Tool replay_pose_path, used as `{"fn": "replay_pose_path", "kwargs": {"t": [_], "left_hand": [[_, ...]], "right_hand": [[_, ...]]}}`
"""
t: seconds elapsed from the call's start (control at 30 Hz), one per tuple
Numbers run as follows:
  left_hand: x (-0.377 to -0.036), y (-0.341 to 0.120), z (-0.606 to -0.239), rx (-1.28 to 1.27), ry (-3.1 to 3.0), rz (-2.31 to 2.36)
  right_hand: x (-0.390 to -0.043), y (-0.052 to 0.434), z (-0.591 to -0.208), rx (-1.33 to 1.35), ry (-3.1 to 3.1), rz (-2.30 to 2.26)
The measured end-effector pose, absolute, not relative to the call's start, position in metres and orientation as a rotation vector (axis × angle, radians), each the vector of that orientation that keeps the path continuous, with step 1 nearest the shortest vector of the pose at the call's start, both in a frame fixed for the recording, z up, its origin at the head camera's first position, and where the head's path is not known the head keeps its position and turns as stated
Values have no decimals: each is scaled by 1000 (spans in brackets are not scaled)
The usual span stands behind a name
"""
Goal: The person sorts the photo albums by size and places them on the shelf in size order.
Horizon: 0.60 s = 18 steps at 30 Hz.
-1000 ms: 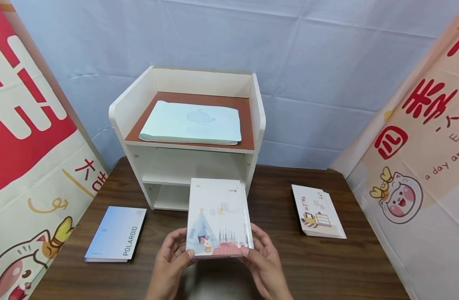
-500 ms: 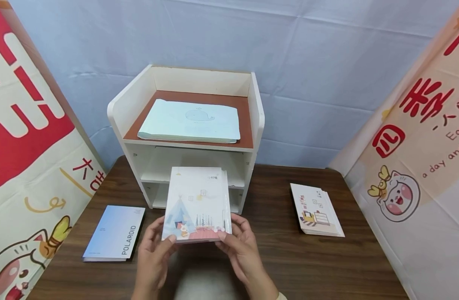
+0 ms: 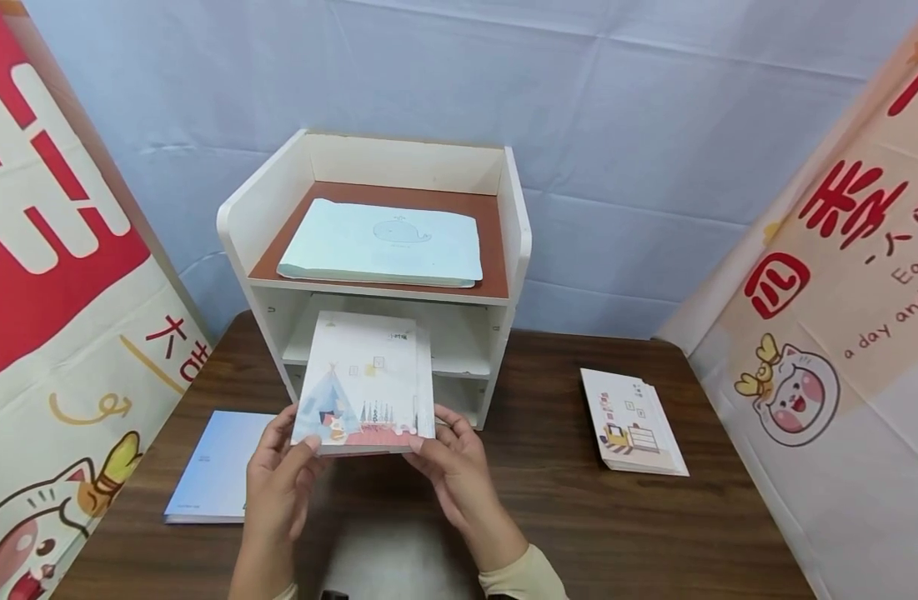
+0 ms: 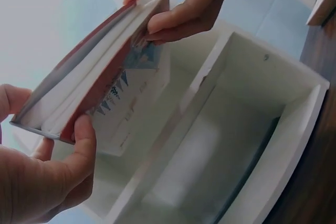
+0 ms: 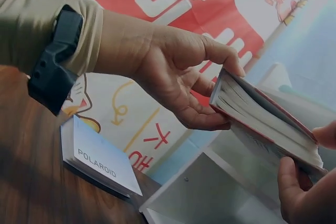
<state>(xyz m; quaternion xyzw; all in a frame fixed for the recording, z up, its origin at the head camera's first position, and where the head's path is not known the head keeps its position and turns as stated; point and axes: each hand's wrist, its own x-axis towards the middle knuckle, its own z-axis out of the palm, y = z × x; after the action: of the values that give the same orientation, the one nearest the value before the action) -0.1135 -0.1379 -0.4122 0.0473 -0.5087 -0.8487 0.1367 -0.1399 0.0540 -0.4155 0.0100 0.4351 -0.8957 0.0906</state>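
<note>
Both hands hold a white book point(image 3: 364, 379) by its near corners, the thumbs on top of the cover. A blue tent and a red floor are drawn on this cover, which tilts up away from me. My left hand point(image 3: 278, 479) grips the left corner and my right hand point(image 3: 459, 471) the right one. Loose-looking pages show between the covers in the right wrist view. The book's far end overlaps the middle opening of a white shelf unit point(image 3: 519, 225) in the head view. The left forearm covers part of a blue POLAROID book point(image 3: 211, 467).
On the shelf unit's brown top lies a pale pad point(image 3: 383, 242) with a whale drawing. Another white illustrated book point(image 3: 631, 421) lies on the right of the dark wooden table point(image 3: 579, 533). Printed cloths hang at both sides, with a pale blue cloth point(image 3: 654, 167) behind.
Both hands have carried the white book left and forward, toward the shelf unit's middle opening. The left arm now covers part of the POLAROID book.
</note>
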Motion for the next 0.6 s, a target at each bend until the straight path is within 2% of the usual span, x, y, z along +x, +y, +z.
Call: {"fn": "replay_pose_path", "kwargs": {"t": [0.6], "left_hand": [[-151,-163,-427,198,-1080,-2606]], "right_hand": [[-174,20,-415,57,1166,-2698]]}}
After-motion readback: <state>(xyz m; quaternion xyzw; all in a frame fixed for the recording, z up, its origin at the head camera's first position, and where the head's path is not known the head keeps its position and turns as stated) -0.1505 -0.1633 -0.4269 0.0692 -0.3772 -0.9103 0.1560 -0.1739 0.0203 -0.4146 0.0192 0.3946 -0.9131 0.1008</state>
